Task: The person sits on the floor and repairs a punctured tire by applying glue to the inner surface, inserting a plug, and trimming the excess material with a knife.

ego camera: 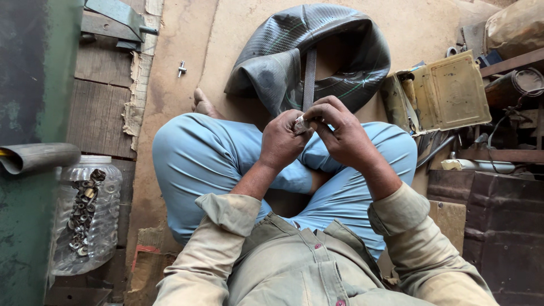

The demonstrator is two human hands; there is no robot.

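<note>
Soft even daylight, faint shadows, wide-angle edge distortion.

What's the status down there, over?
Left hand and right hand both pinch a small silvery piece. Black inner tube lies just beyond. Nothing between them.

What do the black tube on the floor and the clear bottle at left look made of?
Black folded inner tube: seemingly rubber, matte, limp with creases. Clear ribbed bottle: likely thin plastic, glossy, see-through; the small ring-shaped pieces inside look like dull metal.
</note>
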